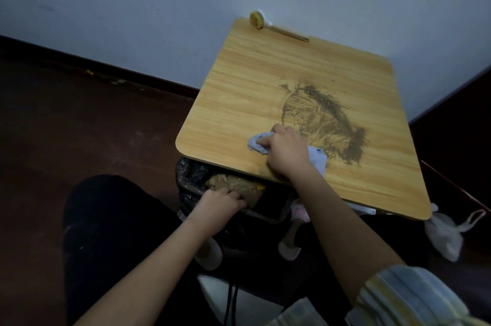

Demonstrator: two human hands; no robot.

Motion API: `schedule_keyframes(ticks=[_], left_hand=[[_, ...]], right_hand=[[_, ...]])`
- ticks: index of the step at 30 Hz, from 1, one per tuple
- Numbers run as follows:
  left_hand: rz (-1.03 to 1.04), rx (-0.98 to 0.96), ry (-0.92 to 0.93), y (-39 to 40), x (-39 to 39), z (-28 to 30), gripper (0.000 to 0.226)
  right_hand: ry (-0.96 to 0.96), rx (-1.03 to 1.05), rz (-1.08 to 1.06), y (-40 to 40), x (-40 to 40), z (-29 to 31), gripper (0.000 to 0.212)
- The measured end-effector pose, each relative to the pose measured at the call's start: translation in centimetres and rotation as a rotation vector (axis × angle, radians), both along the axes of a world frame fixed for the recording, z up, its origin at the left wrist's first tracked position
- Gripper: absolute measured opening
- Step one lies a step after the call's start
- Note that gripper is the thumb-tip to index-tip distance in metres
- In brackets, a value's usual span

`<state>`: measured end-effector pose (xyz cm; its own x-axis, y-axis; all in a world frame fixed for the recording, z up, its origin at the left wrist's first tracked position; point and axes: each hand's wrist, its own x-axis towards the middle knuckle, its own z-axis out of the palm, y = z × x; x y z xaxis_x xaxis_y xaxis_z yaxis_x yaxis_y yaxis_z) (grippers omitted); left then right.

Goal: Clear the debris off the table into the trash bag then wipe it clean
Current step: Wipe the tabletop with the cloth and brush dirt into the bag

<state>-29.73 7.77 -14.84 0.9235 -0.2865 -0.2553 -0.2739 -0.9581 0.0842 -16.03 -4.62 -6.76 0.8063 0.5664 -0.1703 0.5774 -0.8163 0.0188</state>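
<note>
I see the debris (329, 118) as a dark gritty smear on the right half of the wooden tabletop (239, 86); my right hand (285, 151) has its grip curled round a pale cloth (256, 142) pressed on the surface just left of it; below the near edge, my left hand (220, 203) clutches the black trash bag (190, 174) rim; a brush (261, 23) lies at the far edge.
</note>
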Motion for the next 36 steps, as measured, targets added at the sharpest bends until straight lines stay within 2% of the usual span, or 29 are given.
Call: schedule_keyframes(ticks=[10,21,23,26,29,36], left_hand=[[-0.005,0.019,0.016,-0.2,0.2,-0.2,0.035],[-0.007,0.028,0.033,-0.5,0.0,0.3,0.032],[-0.008,0.027,0.023,-0.5,-0.1,0.3,0.031],[-0.011,0.020,0.010,-0.6,-0.3,0.2,0.032],[-0.023,0.017,0.014,-0.7,-0.3,0.0,0.034],[-0.030,0.026,0.000,-0.5,-0.2,0.6,0.035]], right_hand=[[-0.095,-0.092,0.191,-1.2,-2.4,-1.0,0.020],[-0.013,-0.102,0.356,-2.6,-3.3,-0.7,0.031],[-0.001,-0.054,0.337,-2.7,-2.7,-0.2,0.032],[-0.033,0.030,0.179,-2.5,-1.0,0.4,0.037],[-0.022,-0.006,0.072,-1.9,-0.1,-0.1,0.039],[-0.060,-0.079,0.205,-2.4,-1.7,-0.8,0.030]])
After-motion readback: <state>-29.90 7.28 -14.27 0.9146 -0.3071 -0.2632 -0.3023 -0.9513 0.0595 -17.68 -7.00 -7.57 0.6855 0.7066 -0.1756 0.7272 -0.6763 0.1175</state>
